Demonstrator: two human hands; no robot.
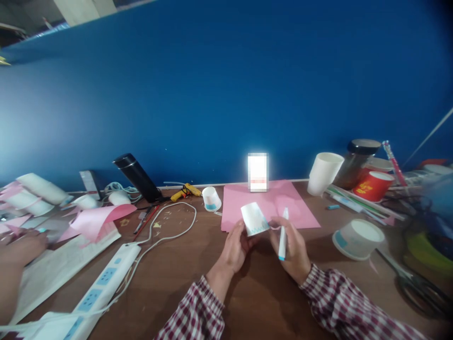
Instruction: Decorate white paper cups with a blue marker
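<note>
My left hand [236, 248] is closed round the lower left side of a white paper cup [253, 218], which is tilted and carries a light-blue zigzag pattern along one edge. A white marker [282, 241] with a blue end sits in the grip of my right hand [292, 248], close to the cup's right side. Fingers of the right hand come near the cup's edge; whether they touch it I cannot tell. Behind the cup lies pink paper [233, 198] on the brown table. A smaller white cup with a blue patch [211, 199] stands left of the paper.
Scissors [410, 278] and a white tub [359, 238] lie to the right, near stacked paper cups [323, 172] and a red cup [374, 185]. A power strip [102, 283], looping cable, yellow glue gun [186, 191] and black flask [136, 177] occupy the left. Another person's hand [24, 248] is far left.
</note>
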